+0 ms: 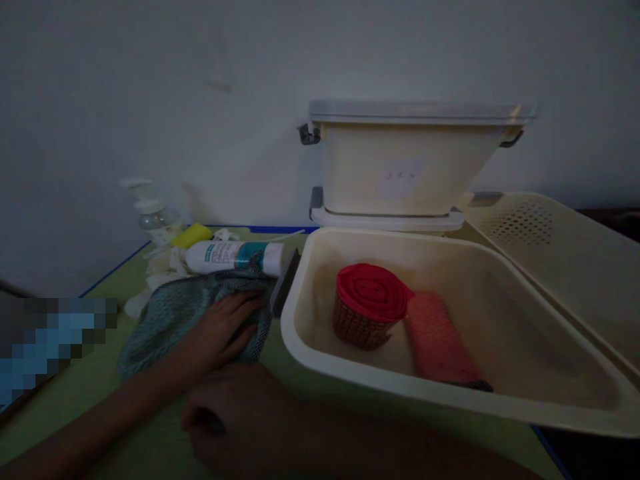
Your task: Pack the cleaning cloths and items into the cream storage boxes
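My left hand (234,330) lies on a grey-green microfibre cloth (183,307) with a dark trim, its fingers stretched out and nearly flat. Closer to me, my right hand (240,413) is curled, thumb and forefinger forming a loop; what it holds, if anything, is hidden. Beside the cloth, on the right, stands an open cream plastic bin (380,387). Inside it a red rolled cloth (375,288) sits upright, with a brown woven-looking side. A coral-pink rolled cloth (443,337) lies against it.
A white bottle (240,257) with a teal band lies behind the cloth. Near it are a yellow sponge (193,235), crumpled whitish gloves (173,263) and a pump bottle (155,217). A lidded cream box (400,167) stands behind the bin; a perforated cream lid (565,260) leans at right.
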The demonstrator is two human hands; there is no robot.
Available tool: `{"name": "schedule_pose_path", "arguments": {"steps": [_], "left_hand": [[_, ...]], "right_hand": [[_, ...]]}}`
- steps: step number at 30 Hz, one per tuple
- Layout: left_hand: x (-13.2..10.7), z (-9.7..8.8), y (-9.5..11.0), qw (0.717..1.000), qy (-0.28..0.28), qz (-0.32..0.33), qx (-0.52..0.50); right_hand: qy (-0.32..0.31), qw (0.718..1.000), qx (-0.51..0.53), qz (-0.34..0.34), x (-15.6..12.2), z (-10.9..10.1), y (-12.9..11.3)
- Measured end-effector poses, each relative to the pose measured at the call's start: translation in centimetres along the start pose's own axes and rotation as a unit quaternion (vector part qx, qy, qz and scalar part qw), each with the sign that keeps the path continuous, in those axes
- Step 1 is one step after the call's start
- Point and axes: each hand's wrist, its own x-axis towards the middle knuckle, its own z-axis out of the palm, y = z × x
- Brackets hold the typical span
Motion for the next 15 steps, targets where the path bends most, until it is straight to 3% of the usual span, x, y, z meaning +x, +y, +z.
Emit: {"name": "schedule_pose_path", "arguments": {"steps": [6, 15], "left_hand": [[-0.5, -0.2, -0.2, 0.999, -0.007, 0.016, -0.03], [-1.2, -1.8, 0.8, 0.997, -0.032, 0.042, -0.061]], "right_hand": [[0.04, 0.998, -0.02, -0.044, 0.1, 0.3, 0.2], [0.04, 0.999, 0.033, -0.011, -0.4, 0.6, -0.2]]}}
